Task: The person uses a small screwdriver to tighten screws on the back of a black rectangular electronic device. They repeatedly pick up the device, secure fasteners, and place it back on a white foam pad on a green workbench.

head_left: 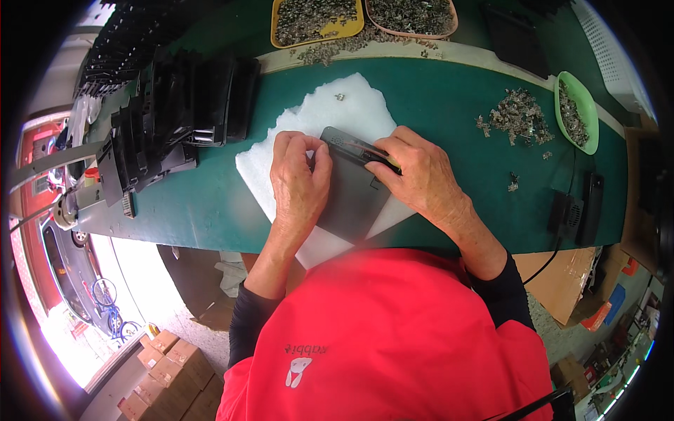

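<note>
A flat dark grey plastic panel (354, 196), with a round patterned spot near its far end, lies on a white foam sheet (358, 95). My left hand (303, 175) is closed on the panel's far left edge, thumb and forefinger pinched there. Whether a small part sits between those fingertips is hidden. In my right hand (421, 168) is a slim tool (394, 167) with a yellow and dark handle. Its thin end points left over the panel's far edge; its exact kind is unclear. One small metal piece (340, 97) rests on the foam beyond the panel.
Black plastic housings (203, 98) stand stacked at left on the green table (435, 91). Yellow (354, 31) and pink (449, 31) trays of metal parts sit at the back. At right are loose metal parts (519, 116), a green tray (591, 133) and a black device (569, 214) with a cable.
</note>
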The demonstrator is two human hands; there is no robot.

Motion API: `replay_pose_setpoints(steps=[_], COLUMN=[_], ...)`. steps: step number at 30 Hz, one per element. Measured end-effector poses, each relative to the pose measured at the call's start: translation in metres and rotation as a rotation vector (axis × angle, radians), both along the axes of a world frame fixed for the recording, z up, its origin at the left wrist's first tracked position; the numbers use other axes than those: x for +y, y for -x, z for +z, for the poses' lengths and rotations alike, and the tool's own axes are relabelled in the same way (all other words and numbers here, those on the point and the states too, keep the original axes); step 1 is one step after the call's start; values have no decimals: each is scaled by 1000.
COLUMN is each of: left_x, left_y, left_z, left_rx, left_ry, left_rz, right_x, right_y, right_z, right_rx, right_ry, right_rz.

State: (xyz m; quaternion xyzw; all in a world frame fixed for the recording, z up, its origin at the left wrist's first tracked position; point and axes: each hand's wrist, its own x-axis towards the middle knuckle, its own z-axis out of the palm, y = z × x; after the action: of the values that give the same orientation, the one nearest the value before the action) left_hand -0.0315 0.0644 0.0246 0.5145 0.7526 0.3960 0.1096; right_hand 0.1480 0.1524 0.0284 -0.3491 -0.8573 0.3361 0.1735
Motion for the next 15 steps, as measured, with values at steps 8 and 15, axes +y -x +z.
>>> replay_pose_setpoints(steps=[8, 15], left_x=[-2, -5], left_y=[-10, -11], left_z=[-9, -2], left_rx=[117, 421], left_ry=[-71, -68], left_rz=[52, -8], right_x=[0, -3], right_y=[0, -3], right_z=[0, 21], right_rx=[8, 104], right_ry=[-3, -125], right_rz=[7, -24])
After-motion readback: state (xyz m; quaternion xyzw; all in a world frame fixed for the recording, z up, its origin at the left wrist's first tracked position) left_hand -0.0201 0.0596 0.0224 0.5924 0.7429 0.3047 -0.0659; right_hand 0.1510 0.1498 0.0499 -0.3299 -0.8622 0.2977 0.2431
